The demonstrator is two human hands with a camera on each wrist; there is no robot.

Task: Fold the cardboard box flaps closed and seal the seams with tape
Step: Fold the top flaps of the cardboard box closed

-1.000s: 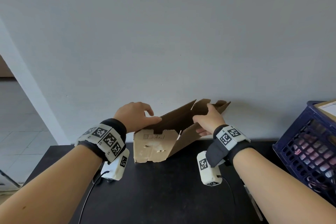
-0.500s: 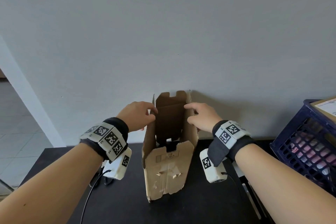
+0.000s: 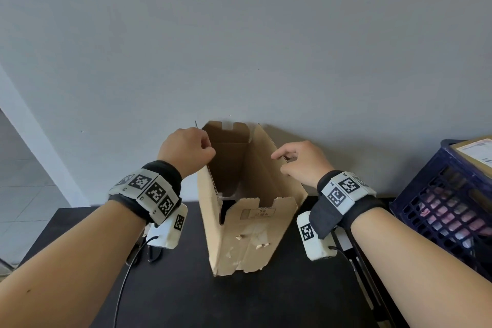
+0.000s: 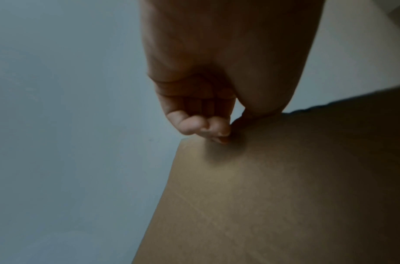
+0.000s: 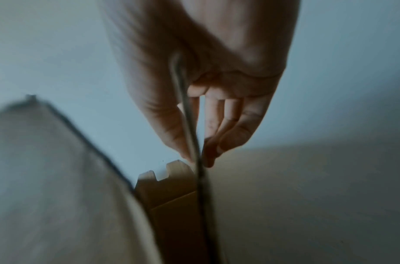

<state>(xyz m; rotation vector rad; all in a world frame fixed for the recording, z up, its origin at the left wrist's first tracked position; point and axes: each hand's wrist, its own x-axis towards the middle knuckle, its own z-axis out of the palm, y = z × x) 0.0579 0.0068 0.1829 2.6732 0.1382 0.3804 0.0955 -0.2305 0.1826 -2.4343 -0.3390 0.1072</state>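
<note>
On the black tabletop (image 3: 186, 301), against the grey wall, the tall brown cardboard box (image 3: 247, 237) stands on end with its top open toward me. My left hand (image 3: 186, 150) pinches the upper edge of its left wall, fingers curled, thumb inside. My right hand (image 3: 300, 161) pinches the right wall between thumb and fingers. I hold both sides to square it up, I think, before folding flaps. I see no tape.

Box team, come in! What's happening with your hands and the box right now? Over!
Left hand and right hand each pinch a side wall. Cardboard box upright, flaps open, untaped. No tape in view.
</note>
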